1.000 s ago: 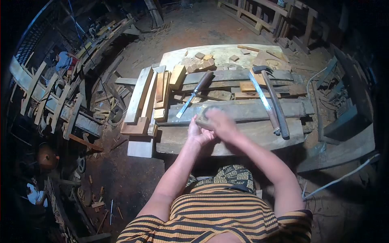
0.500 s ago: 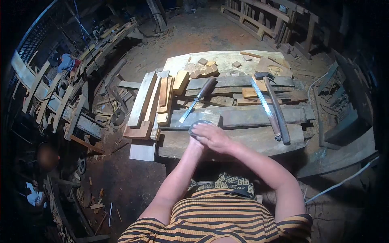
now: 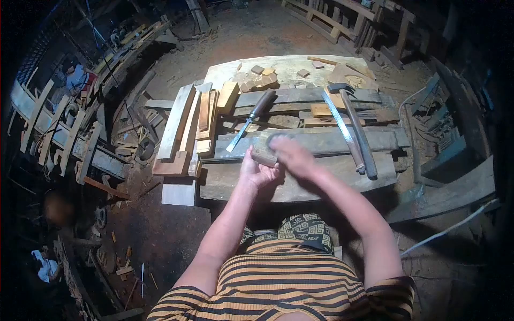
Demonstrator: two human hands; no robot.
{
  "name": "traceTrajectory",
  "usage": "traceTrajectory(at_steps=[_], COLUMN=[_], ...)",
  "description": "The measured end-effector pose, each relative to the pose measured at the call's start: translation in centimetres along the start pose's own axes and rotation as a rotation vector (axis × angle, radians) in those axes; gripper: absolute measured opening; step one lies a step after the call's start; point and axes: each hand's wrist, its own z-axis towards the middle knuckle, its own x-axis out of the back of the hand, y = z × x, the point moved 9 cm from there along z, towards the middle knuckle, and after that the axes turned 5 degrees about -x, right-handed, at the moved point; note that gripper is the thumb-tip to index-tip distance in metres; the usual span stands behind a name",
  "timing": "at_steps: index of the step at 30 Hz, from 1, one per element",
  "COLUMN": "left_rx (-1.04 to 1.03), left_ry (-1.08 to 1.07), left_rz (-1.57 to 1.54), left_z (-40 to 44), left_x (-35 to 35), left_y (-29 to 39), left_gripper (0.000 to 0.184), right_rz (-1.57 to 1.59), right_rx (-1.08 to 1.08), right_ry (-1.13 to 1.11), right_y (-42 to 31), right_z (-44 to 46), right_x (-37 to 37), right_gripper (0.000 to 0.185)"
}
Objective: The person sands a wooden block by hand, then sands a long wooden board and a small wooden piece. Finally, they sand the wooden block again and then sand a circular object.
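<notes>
My left hand (image 3: 258, 172) holds a small wooden block (image 3: 264, 154) from below, with fingers and thumb at its sides, above the near planks. Over the block's right side is my right hand (image 3: 293, 156), smeared by motion. Beneath its fingertips a dark round pad (image 3: 271, 141) shows in part, against the block's upper face. Left of the block lies a chisel (image 3: 247, 128), its dark handle pointing away from me. To the right, a hammer (image 3: 357, 131) rests alongside a long flat blade with a handle (image 3: 340, 128).
Several cut boards (image 3: 176, 123) lie on the bench's left side. Small wood blocks (image 3: 259, 80) are gathered at its far end. Person in a blue top (image 3: 77, 79) is at the far left; another in white (image 3: 47, 266) is at lower left. A pale cable (image 3: 450, 227) runs at right.
My hands have come apart somewhat, and the right has moved right. The wooden block now shows tilted up in my left hand. The camera view has shifted slightly.
</notes>
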Motion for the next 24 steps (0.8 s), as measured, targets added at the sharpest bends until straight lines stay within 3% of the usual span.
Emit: traceTrajectory(at_steps=[1, 3, 4, 7, 8, 12, 13, 15, 16, 17, 19, 20, 21, 23, 24], left_rx=[0.005, -0.169, -0.221, -0.337, -0.41, -0.381, -0.406, -0.445, -0.431, -0.433, -0.484, -0.362, -0.537, -0.602, -0.608], left_ry=[-0.002, 0.006, 0.154, 0.05, 0.002, 0.006, -0.045, 0.005, -0.09, -0.091, 0.112, 0.072, 0.02, 0.05, 0.053], left_rz=[-0.001, 0.576, 0.658, 0.816, 0.808, 1.028, 1.132, 1.062, 0.846, 0.845, 1.445, 1.165, 1.148, 1.203, 1.201], left_z=[0.0, -0.6, -1.3, -1.9, -2.4, -1.3, -1.0, -1.4, -1.1, -1.4, -2.3, -2.3, -2.5, -2.5, -2.5], left_x=[-0.1, -1.4, -0.8, -2.6, -3.4, -1.4, -1.3, -0.5, 0.6, -0.3, -2.5, -1.6, -2.4, -2.3, -2.0], left_y=[0.0, 1.7, 2.3, 3.0, 3.2, 3.4, 3.7, 3.6, 3.5, 3.4, 3.5, 2.8, 2.9, 2.9, 2.8], left_gripper=[0.06, 0.061, 0.061, 0.064, 0.067, 0.071, 0.065, 0.049, 0.037, 0.037, 0.037, 0.041, 0.043, 0.044, 0.044], right_rz=[0.041, 0.105, 0.105, -0.061, -0.099, -0.251, -0.29, -0.225, -0.21, -0.197, -0.161, -0.309, -0.283, -0.303, -0.316], right_rx=[-0.159, -0.311, -0.31, 0.044, 0.063, 0.048, 0.021, 0.186, 0.227, 0.267, 0.228, 0.201, 0.083, -0.038, -0.068], right_ry=[0.076, 0.119, 0.115, 0.208, 0.153, 0.082, 0.07, -0.054, -0.097, -0.141, -0.119, 0.02, 0.103, 0.189, 0.022], right_y=[2.6, 3.8, 3.4, -4.6, -5.0, -3.8, -4.0, -6.4, -7.2, -7.7, -6.6, -4.1, -2.6, -1.5, -2.8], right_z=[0.5, 1.1, 1.1, 1.1, 1.3, 1.2, 0.8, -1.1, -1.6, -2.0, -0.2, 0.8, 1.7, 2.3, 2.2], right_x=[1.3, 3.2, 3.1, 3.9, 3.1, 0.3, -0.2, -1.9, -1.9, -1.9, -0.1, 0.2, 1.4, 1.8, 0.7], right_gripper=[0.035, 0.035, 0.035, 0.034, 0.034, 0.034, 0.034, 0.034, 0.034, 0.033, 0.032, 0.032, 0.032, 0.031, 0.033])
